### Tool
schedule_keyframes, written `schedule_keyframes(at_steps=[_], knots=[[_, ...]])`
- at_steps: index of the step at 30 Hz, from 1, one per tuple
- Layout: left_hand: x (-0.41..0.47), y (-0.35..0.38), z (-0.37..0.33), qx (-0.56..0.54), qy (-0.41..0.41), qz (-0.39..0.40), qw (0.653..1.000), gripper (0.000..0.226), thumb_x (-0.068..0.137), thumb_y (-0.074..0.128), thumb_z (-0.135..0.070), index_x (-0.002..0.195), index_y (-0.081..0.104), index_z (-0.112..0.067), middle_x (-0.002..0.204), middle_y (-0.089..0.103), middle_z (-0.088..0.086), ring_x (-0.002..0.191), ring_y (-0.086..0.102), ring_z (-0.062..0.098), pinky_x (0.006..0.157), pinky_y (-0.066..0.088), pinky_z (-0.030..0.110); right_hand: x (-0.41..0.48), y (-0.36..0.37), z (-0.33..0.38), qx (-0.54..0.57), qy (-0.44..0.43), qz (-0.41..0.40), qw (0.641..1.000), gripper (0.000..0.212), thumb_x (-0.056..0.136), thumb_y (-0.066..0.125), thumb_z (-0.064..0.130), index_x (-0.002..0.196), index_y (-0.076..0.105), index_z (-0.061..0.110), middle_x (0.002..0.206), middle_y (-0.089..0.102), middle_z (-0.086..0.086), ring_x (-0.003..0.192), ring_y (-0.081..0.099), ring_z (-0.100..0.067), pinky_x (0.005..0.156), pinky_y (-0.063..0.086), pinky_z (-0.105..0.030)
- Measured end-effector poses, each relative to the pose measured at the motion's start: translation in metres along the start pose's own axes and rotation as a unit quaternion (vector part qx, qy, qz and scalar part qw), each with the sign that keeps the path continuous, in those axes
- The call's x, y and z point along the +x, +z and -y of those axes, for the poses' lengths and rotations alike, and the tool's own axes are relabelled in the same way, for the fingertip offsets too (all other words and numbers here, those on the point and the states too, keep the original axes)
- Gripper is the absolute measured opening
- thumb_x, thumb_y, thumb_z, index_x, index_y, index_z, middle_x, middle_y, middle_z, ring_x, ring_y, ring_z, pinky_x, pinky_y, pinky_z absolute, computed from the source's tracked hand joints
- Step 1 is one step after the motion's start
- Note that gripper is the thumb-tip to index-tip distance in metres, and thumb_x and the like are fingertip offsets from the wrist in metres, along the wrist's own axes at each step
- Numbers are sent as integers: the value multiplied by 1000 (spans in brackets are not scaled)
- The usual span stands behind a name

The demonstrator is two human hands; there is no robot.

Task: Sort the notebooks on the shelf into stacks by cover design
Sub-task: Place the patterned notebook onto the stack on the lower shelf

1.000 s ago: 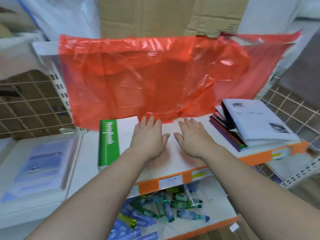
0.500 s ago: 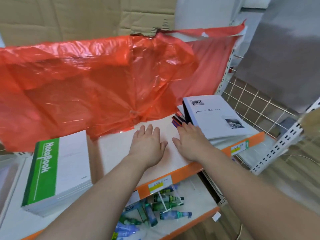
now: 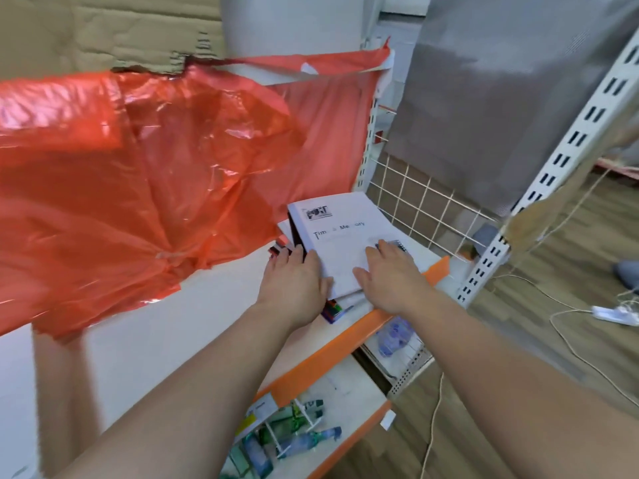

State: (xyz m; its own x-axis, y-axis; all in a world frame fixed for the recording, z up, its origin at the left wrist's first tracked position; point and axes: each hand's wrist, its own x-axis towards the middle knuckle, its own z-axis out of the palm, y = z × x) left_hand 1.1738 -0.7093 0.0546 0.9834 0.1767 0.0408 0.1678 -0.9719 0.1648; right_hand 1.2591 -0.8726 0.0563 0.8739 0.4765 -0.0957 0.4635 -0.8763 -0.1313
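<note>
Single head view, looking forward and down, close over the shelf (image 3: 193, 326), angled rightward

two hands (image 3: 294, 285) (image 3: 390, 283), one notebook pile (image 3: 340, 243), one red sheet (image 3: 138, 184).

White-covered notebook with a black spine (image 3: 342, 236) lies flat on top of a messy pile of thin, colourful-edged notebooks (image 3: 333, 311), right end of the white, orange-fronted shelf (image 3: 207, 323).

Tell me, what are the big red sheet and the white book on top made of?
The crinkled red sheet looks like thin plastic film: glossy, partly see-through and full of creases. The white-covered notebook on top of the pile is probably paper: a matte cover with printed lettering.
</note>
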Motion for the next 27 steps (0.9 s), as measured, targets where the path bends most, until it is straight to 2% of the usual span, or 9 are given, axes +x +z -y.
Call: schedule_keyframes(at_steps=[3, 6, 11, 14, 16, 20, 23, 25, 27], knots=[[11, 7, -11, 0, 15, 1, 1000, 46, 97, 42, -49, 126, 47, -13, 130, 50, 8, 124, 42, 32, 103, 37, 45, 3, 4, -21, 10, 17, 3, 1000, 58, 99, 32, 48, 143, 35, 11, 149, 31, -15, 139, 25, -32, 114, 24, -49], [16, 12, -14, -10, 10, 6, 1000, 38, 98, 41, -47, 114, 49, -14, 120, 51, 7, 114, 45, 29, 97, 39, 43, 7, 5, -28, 22, 19, 1, 1000, 58, 99, 30, 49, 143, 34, 13, 147, 34, -13, 138, 27, -31, 113, 26, -49], [26, 11, -15, -126, -126, 17, 984, 39, 97, 50, -43, 109, 53, -7, 118, 50, 15, 109, 48, 36, 89, 46, 42, 18, 0, -41, 91, 95, -1, 991, 60, 96, 35, 54, 140, 42, 13, 143, 40, -13, 131, 35, -33, 107, 34, -48], [36, 10, -17, -211, -184, 17, 960, 33, 94, 56, -37, 102, 54, -5, 106, 58, 14, 93, 56, 33, 70, 43, 34, 24, -4, -42, 88, 101, -21, 991, 58, 91, 41, 59, 127, 52, 15, 126, 53, -9, 118, 44, -32, 100, 40, -46], [40, 10, -17, -309, -223, 21, 924, 29, 91, 57, -32, 99, 58, -4, 96, 64, 10, 87, 59, 29, 64, 44, 33, 26, -7, -40, 73, 111, -42, 990, 56, 89, 47, 57, 123, 54, 13, 123, 52, -11, 117, 44, -33, 99, 40, -45], [41, 2, -16, -498, -294, -8, 816, 24, 83, 59, -26, 102, 63, -11, 96, 69, 6, 90, 66, 30, 78, 59, 45, 27, -14, -38, 101, 148, -54, 982, 53, 89, 57, 49, 118, 51, 5, 119, 46, -16, 113, 48, -36, 89, 42, -39], [39, -2, -19, -550, -306, 11, 777, 20, 88, 57, -23, 101, 57, -8, 92, 64, 8, 76, 61, 31, 52, 53, 31, 26, -16, -37, 141, 179, -29, 973, 54, 86, 61, 52, 114, 52, 6, 115, 45, -15, 104, 54, -35, 76, 41, -34], [37, -6, -22, -593, -305, 34, 744, 14, 92, 52, -17, 100, 52, -6, 93, 59, 11, 72, 57, 32, 52, 51, 31, 28, -16, -35, 160, 188, -17, 969, 56, 84, 63, 54, 114, 53, 8, 116, 48, -15, 96, 55, -32, 72, 40, -32], [32, -10, -22, -612, -309, 37, 727, 16, 96, 49, -13, 110, 52, -10, 103, 62, 12, 79, 63, 30, 49, 56, 33, 29, -16, -35, 183, 193, -16, 964, 61, 80, 66, 55, 116, 53, 8, 116, 53, -15, 91, 55, -30, 70, 41, -32]])
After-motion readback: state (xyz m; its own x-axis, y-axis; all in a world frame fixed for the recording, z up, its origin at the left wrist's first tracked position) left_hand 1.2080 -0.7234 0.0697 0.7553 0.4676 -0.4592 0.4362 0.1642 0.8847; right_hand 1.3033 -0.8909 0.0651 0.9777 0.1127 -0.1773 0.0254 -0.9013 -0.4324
